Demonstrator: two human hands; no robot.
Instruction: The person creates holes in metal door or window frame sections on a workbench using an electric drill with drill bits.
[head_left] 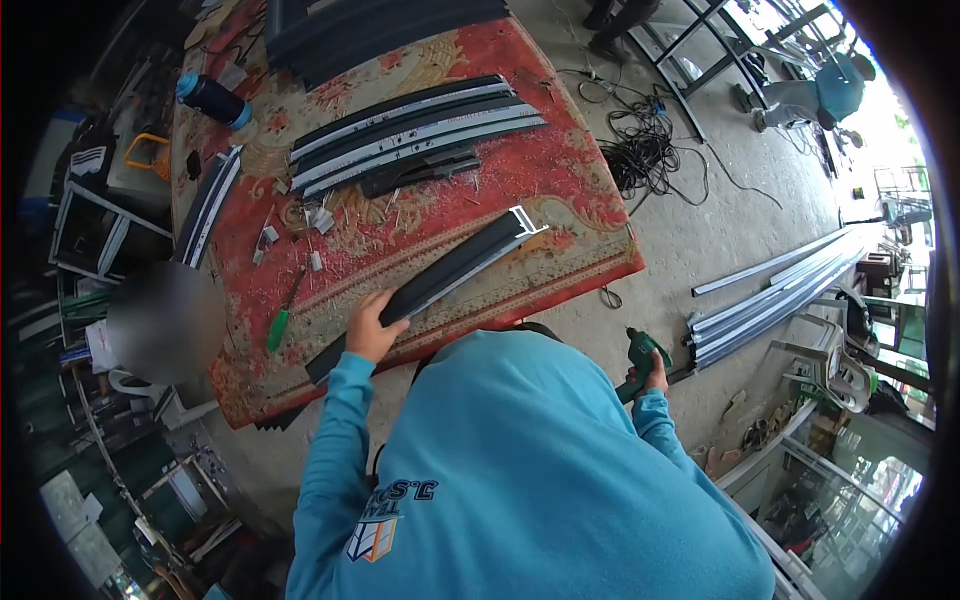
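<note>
My left hand (pixel 370 328) is closed around a dark aluminium profile (pixel 455 262) that lies slantwise near the front edge of the table. The profile's pale cut end points away to the right. Off the table on the right, my right hand (pixel 655 374) grips a green power drill (pixel 642 350), its nose pointing forward. A green-handled screwdriver (pixel 278 328) rests left of my left hand. Beyond the held profile, several dark profiles with pale strips (pixel 410 135) lie side by side, with small screws and bits scattered about them.
A red patterned cloth (pixel 590 185) covers the table. On it stand a dark blue bottle (pixel 213 100) and further profiles (pixel 208 205). Tangled black cables (pixel 645 150) lie on the floor at right, near long metal bars (pixel 770 300). Another person (pixel 838 90) bends over at the far right.
</note>
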